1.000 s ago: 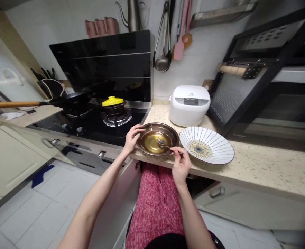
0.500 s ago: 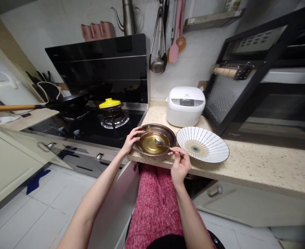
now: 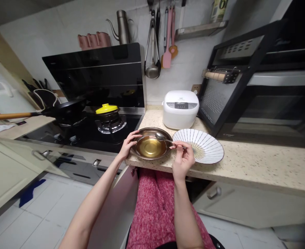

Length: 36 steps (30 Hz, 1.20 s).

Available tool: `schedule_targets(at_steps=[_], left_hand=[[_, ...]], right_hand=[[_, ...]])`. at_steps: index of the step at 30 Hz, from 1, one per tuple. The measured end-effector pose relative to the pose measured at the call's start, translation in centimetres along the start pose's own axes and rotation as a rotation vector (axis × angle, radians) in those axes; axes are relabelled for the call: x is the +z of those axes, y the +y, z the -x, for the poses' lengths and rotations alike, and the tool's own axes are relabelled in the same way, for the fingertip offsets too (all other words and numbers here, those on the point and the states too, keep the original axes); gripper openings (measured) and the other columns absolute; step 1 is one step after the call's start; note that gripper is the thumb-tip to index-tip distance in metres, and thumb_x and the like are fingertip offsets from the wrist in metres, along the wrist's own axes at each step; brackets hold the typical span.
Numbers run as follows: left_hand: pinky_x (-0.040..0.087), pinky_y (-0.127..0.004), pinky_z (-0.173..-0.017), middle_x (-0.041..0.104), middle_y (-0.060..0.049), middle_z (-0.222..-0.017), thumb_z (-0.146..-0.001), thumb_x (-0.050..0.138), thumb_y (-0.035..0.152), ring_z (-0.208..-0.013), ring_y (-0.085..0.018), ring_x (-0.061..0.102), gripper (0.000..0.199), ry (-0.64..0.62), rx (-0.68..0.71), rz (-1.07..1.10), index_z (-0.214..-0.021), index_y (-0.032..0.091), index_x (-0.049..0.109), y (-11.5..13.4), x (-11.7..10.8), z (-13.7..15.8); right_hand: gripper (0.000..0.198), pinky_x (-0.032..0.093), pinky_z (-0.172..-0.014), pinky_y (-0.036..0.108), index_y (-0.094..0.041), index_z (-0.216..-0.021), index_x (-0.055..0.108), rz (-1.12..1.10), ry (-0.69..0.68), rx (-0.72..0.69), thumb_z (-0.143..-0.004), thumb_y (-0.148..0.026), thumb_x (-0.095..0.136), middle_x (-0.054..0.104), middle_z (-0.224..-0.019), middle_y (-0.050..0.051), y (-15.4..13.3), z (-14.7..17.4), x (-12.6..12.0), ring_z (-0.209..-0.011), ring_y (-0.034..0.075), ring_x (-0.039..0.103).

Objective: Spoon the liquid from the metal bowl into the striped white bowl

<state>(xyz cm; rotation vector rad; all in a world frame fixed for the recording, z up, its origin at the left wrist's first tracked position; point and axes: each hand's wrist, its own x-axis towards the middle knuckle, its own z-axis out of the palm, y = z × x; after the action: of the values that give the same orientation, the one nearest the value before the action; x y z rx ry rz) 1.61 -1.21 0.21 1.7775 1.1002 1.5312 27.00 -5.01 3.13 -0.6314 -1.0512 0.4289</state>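
A shallow metal bowl (image 3: 152, 157) with clear yellowish liquid in it stands at the counter's front edge. My left hand (image 3: 128, 144) is closed on its left rim, fingers resting over the edge. Between the thumb and fingers of my right hand (image 3: 183, 157) is the handle of a metal spoon (image 3: 160, 137). The spoon's head is over the right part of the bowl; I cannot tell whether it touches the liquid. Right beside the bowl lies a white plate (image 3: 211, 147) with dark radiating lines, partly covered by my right hand.
Behind the plate stands a white rice cooker (image 3: 181, 112). On the stove to the left are a pot with a yellow lid (image 3: 106, 109) and a black wok (image 3: 65, 110) whose wooden handle sticks out. A cabinet door (image 3: 120, 193) hangs open below the counter.
The spoon's head has risen and moved toward the back right of the bowl. My right hand has shifted slightly with it. My left hand stays on the rim; the camera view has shifted a little.
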Motion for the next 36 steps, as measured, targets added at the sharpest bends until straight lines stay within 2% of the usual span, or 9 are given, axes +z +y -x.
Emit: schedule_targets(at_steps=[5,11,15,20,24,27,30,33,36], left_hand=[[0.027,-0.054,-0.126,0.058,-0.009,-0.149,-0.084,0.059,0.026,-0.144,-0.034,0.046,0.036,-0.003,-0.007,-0.004,-0.114,0.022,0.079,0.0,0.0,0.1],[0.027,-0.054,-0.126,0.059,-0.009,-0.148,-0.084,0.058,0.028,-0.143,-0.034,0.046,0.036,-0.005,-0.001,-0.04,-0.113,0.021,0.079,0.0,-0.1,0.0],[0.026,-0.055,-0.126,0.059,-0.009,-0.148,-0.085,0.058,0.029,-0.143,-0.035,0.047,0.036,-0.005,-0.008,-0.046,-0.113,0.021,0.079,0.1,-0.1,0.0],[0.028,-0.056,-0.126,0.059,-0.009,-0.148,-0.085,0.059,0.031,-0.143,-0.036,0.047,0.035,-0.01,0.003,-0.054,-0.112,0.021,0.079,0.1,-0.2,0.0],[0.028,-0.056,-0.126,0.059,-0.009,-0.148,-0.085,0.059,0.03,-0.143,-0.036,0.046,0.035,-0.004,-0.004,-0.047,-0.112,0.02,0.079,0.2,-0.1,0.0],[0.028,-0.055,-0.126,0.059,-0.01,-0.148,-0.084,0.059,0.029,-0.143,-0.036,0.046,0.035,-0.004,-0.009,-0.041,-0.112,0.02,0.079,0.2,-0.1,0.0],[0.027,-0.056,-0.126,0.059,-0.01,-0.148,-0.083,0.059,0.028,-0.143,-0.036,0.046,0.036,0.0,-0.007,-0.037,-0.112,0.02,0.079,0.1,-0.1,-0.1],[0.027,-0.056,-0.126,0.059,-0.01,-0.147,-0.083,0.059,0.028,-0.143,-0.036,0.047,0.036,0.001,-0.009,-0.045,-0.111,0.021,0.079,0.2,-0.1,0.0],[0.028,-0.056,-0.126,0.059,-0.009,-0.147,-0.084,0.058,0.028,-0.143,-0.036,0.047,0.036,-0.001,-0.006,-0.055,-0.112,0.021,0.079,0.3,0.0,0.0]], right_hand=[[0.017,0.058,-0.068,0.029,-0.02,-0.089,0.064,0.004,0.07,-0.019,-0.1,-0.032,0.059,0.069,-0.087,0.002,-0.2,-0.4,-1.0,-0.07,0.013,0.066],[0.016,0.059,-0.068,0.03,-0.02,-0.091,0.062,0.084,0.168,-0.067,-0.1,-0.032,0.058,0.068,-0.086,0.003,-0.7,-0.8,-3.5,-0.074,0.014,0.067],[0.014,0.059,-0.07,0.031,-0.02,-0.093,0.063,0.148,0.172,-0.106,-0.101,-0.03,0.057,0.068,-0.088,0.004,-0.5,-0.8,-5.2,-0.076,0.015,0.067],[0.013,0.057,-0.072,0.031,-0.021,-0.096,0.066,0.238,0.091,-0.181,-0.101,-0.023,0.055,0.069,-0.089,0.004,0.4,-0.8,-6.6,-0.081,0.016,0.067],[0.013,0.055,-0.077,0.033,-0.023,-0.097,0.067,0.375,-0.054,-0.348,-0.1,-0.018,0.055,0.07,-0.088,0.003,0.8,-1.3,-7.3,-0.085,0.018,0.067],[0.013,0.053,-0.075,0.033,-0.024,-0.098,0.066,0.44,-0.172,-0.472,-0.099,-0.016,0.055,0.07,-0.085,0.003,0.8,-1.8,-7.5,-0.081,0.018,0.065],[0.015,0.052,-0.073,0.034,-0.025,-0.099,0.066,0.461,-0.232,-0.506,-0.1,-0.017,0.053,0.07,-0.084,0.002,0.8,-1.9,-7.5,-0.078,0.018,0.065],[0.015,0.052,-0.073,0.036,-0.024,-0.097,0.066,0.443,-0.184,-0.473,-0.101,-0.02,0.052,0.07,-0.084,0.003,0.8,-1.6,-7.3,-0.079,0.019,0.065],[0.013,0.055,-0.075,0.038,-0.025,-0.098,0.065,0.346,-0.032,-0.398,-0.102,-0.025,0.052,0.069,-0.085,0.004,0.4,-0.8,-6.7,-0.082,0.02,0.067]])
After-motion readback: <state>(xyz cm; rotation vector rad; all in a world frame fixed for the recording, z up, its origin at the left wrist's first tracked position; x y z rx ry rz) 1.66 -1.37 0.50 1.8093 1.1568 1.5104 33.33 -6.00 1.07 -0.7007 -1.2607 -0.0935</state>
